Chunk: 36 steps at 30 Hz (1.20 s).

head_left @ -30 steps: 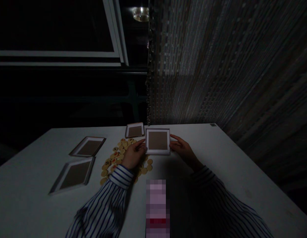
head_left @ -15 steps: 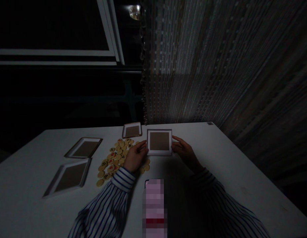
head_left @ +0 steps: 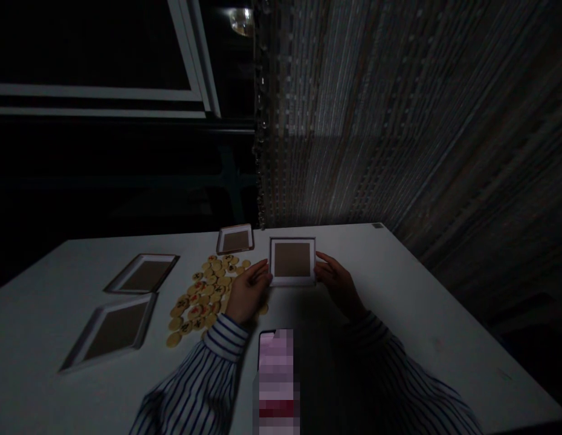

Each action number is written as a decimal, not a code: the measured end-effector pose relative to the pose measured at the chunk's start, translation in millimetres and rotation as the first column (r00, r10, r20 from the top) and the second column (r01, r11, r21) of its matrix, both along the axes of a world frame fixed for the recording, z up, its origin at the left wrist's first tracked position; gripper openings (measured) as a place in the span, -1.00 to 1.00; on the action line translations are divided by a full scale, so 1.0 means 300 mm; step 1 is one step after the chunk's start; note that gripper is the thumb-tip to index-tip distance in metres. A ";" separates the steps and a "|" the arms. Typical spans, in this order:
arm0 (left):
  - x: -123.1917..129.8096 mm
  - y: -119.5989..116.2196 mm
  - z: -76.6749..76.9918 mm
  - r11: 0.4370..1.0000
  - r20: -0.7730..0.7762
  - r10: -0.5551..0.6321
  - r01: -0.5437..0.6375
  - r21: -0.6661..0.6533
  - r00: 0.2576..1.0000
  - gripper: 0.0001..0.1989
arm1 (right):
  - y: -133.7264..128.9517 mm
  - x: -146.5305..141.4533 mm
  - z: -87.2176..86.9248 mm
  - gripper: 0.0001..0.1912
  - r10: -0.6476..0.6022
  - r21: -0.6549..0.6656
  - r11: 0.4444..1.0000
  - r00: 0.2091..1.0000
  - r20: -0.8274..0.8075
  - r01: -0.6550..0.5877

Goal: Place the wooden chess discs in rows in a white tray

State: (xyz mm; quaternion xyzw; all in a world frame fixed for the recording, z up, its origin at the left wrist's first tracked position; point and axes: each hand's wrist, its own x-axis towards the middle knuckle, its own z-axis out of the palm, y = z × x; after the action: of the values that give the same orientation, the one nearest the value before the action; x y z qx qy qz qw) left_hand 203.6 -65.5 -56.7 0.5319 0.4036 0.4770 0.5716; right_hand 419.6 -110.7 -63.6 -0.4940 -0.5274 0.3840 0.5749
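A shallow square box (head_left: 292,281) with a brown bottom and white inner walls is held between my hands, its open side facing me. My left hand (head_left: 245,293) grips the left edge, fingers behind and thumb near the front corner. Along the right edge, the fingers of my right hand (head_left: 339,281) are bent against the side. Round wooden xiangqi pieces (head_left: 203,296) lie in a loose heap left of my left hand, several with red or black characters. My left hand and wrist hide part of that heap.
On the white table (head_left: 399,338), two shallow trays (head_left: 142,272) (head_left: 109,329) lie at the left, and a smaller tray (head_left: 235,240) sits near the back edge. A phone (head_left: 276,368) with a blurred screen lies in front of me. A bead curtain (head_left: 335,121) hangs behind the table.
My view has swung slightly right, so the trays, pieces and phone appear farther left. The box and both hands have shifted a little to the right over the table, the grip unchanged.
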 end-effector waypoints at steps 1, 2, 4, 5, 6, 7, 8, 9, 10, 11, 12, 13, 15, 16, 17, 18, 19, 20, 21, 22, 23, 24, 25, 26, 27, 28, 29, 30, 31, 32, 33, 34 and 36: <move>0.003 -0.003 -0.007 1.000 0.015 -0.006 0.006 -0.005 1.000 -0.48 | -0.003 0.001 -0.004 -0.52 -0.007 0.008 1.000 1.000 0.007 0.007; 0.005 -0.006 -0.012 1.000 0.027 -0.008 0.009 -0.011 1.000 -0.48 | -0.006 0.001 -0.009 -0.53 -0.011 0.015 1.000 1.000 0.014 0.010; 0.008 -0.011 -0.020 1.000 0.033 -0.002 0.003 -0.023 0.999 -0.49 | -0.013 0.001 -0.017 -0.54 -0.006 0.024 1.000 0.999 0.033 0.005; 0.009 -0.013 -0.021 1.000 0.029 0.001 0.000 -0.026 1.000 -0.49 | -0.016 -0.001 -0.020 -0.54 -0.002 0.031 1.000 0.999 0.042 0.001; 0.008 -0.015 -0.021 1.000 0.024 0.005 -0.004 -0.024 1.000 -0.50 | -0.020 -0.003 -0.022 -0.53 0.006 0.037 0.999 0.999 0.050 -0.008; 0.008 -0.016 -0.019 1.000 0.017 0.008 -0.008 -0.021 1.000 -0.50 | -0.024 -0.006 -0.023 -0.51 0.017 0.039 0.999 0.998 0.060 -0.019; 0.007 -0.018 -0.017 1.000 0.008 0.011 -0.011 -0.017 1.000 -0.51 | -0.028 -0.010 -0.022 -0.48 0.029 0.040 0.999 0.997 0.074 -0.032; 0.006 -0.020 -0.014 1.000 -0.002 0.013 -0.013 -0.011 1.000 -0.52 | -0.033 -0.015 -0.022 -0.45 0.045 0.032 0.998 0.995 0.091 -0.048; 0.005 -0.023 -0.011 1.000 -0.014 0.019 -0.019 -0.006 1.000 -0.52 | -0.037 -0.020 -0.021 -0.41 0.060 0.019 0.998 0.992 0.113 -0.062; 0.004 -0.026 -0.009 1.000 -0.031 0.027 -0.027 -0.001 0.999 -0.52 | -0.041 -0.025 -0.020 -0.37 0.071 0.006 0.997 0.988 0.136 -0.072; 0.004 -0.030 -0.008 0.999 -0.055 0.038 -0.038 0.005 0.998 -0.51 | -0.045 -0.030 -0.021 -0.34 0.079 -0.003 0.997 0.985 0.157 -0.079; 0.003 -0.036 -0.008 0.999 -0.081 0.050 -0.049 0.011 0.995 -0.51 | -0.047 -0.034 -0.022 -0.31 0.078 -0.005 0.997 0.982 0.173 -0.078; 0.003 -0.047 -0.011 0.997 -0.138 0.070 -0.067 0.029 0.988 -0.51 | -0.050 -0.037 -0.028 -0.27 0.074 -0.003 0.997 0.979 0.191 -0.075; 0.003 -0.053 -0.013 0.997 -0.164 0.078 -0.073 0.035 0.983 -0.52 | -0.050 -0.038 -0.032 -0.26 0.074 0.001 0.997 0.978 0.193 -0.076; 0.004 -0.059 -0.015 0.996 -0.182 0.087 -0.081 0.042 0.979 -0.53 | -0.050 -0.037 -0.035 -0.26 0.077 0.002 0.997 0.978 0.192 -0.079; 0.005 -0.063 -0.018 0.995 -0.194 0.097 -0.088 0.052 0.976 -0.53 | -0.050 -0.035 -0.038 -0.26 0.082 0.001 0.996 0.979 0.189 -0.084; 0.007 -0.067 -0.021 0.994 -0.203 0.104 -0.092 0.065 0.974 -0.54 | -0.049 -0.033 -0.041 -0.26 0.088 0.001 0.996 0.979 0.183 -0.089; 0.009 -0.070 -0.023 0.992 -0.209 0.112 -0.098 0.079 0.971 -0.56 | -0.049 -0.031 -0.042 -0.27 0.090 0.002 0.996 0.980 0.175 -0.092; 0.011 -0.072 -0.025 0.990 -0.212 0.120 -0.101 0.095 0.970 -0.57 | -0.050 -0.029 -0.043 -0.27 0.090 0.002 0.996 0.982 0.166 -0.092; 0.014 -0.073 -0.026 0.989 -0.215 0.125 -0.104 0.109 0.969 -0.58 | -0.050 -0.028 -0.044 -0.29 0.089 0.003 0.996 0.984 0.154 -0.091; 0.016 -0.074 -0.027 0.987 -0.217 0.132 -0.108 0.118 0.967 -0.59 | -0.051 -0.026 -0.045 -0.29 0.089 0.005 0.996 0.986 0.139 -0.091; 0.018 -0.074 -0.028 0.986 -0.219 0.138 -0.113 0.123 0.966 -0.60 | -0.051 -0.025 -0.047 -0.30 0.089 0.004 0.996 0.988 0.124 -0.090; 0.020 -0.074 -0.029 0.985 -0.218 0.143 -0.118 0.124 0.965 -0.61 | -0.052 -0.024 -0.049 -0.32 0.086 0.002 0.996 0.990 0.110 -0.087; 0.021 -0.074 -0.030 0.985 -0.217 0.146 -0.121 0.124 0.965 -0.61 | -0.053 -0.022 -0.053 -0.33 0.083 -0.001 0.997 0.991 0.103 -0.083; 0.022 -0.074 -0.032 0.985 -0.217 0.149 -0.125 0.123 0.965 -0.61 | -0.053 -0.020 -0.057 -0.33 0.080 -0.003 0.997 0.991 0.106 -0.080; 0.021 -0.073 -0.034 0.984 -0.221 0.151 -0.126 0.123 0.963 -0.60 | -0.053 -0.018 -0.061 -0.33 0.077 -0.003 0.997 0.989 0.123 -0.077; 0.021 -0.073 -0.036 0.984 -0.231 0.154 -0.127 0.127 0.961 -0.60 | -0.053 -0.016 -0.065 -0.32 0.073 0.002 0.997 0.986 0.150 -0.074; 0.020 -0.072 -0.039 0.982 -0.245 0.161 -0.130 0.137 0.956 -0.60 | -0.052 -0.013 -0.068 -0.32 0.072 0.010 0.997 0.980 0.183 -0.075; 0.019 -0.071 -0.041 0.980 -0.260 0.169 -0.132 0.152 0.951 -0.61 | -0.052 -0.010 -0.070 -0.31 0.071 0.021 0.997 0.973 0.220 -0.078; 0.018 -0.071 -0.043 0.976 -0.274 0.175 -0.131 0.172 0.946 -0.61 | -0.052 -0.007 -0.070 -0.30 0.070 0.031 0.996 0.964 0.257 -0.081; 0.017 -0.071 -0.045 0.973 -0.283 0.175 -0.123 0.194 0.943 -0.61 | -0.051 -0.004 -0.069 -0.29 0.066 0.040 0.996 0.955 0.290 -0.081; 0.017 -0.071 -0.047 0.971 -0.289 0.169 -0.108 0.215 0.942 -0.60 | -0.051 -0.002 -0.067 -0.29 0.060 0.049 0.996 0.946 0.319 -0.079; 0.018 -0.071 -0.051 0.966 -0.295 0.144 -0.070 0.247 0.945 -0.57 | -0.050 0.003 -0.064 -0.28 0.034 0.064 0.996 0.928 0.370 -0.062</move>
State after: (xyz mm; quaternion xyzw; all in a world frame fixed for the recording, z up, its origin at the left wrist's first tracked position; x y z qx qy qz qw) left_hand 208.9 -86.9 -72.1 0.6407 0.4578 0.4621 0.4078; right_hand 420.6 -125.8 -82.7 -0.5225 -0.6517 0.2784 0.4741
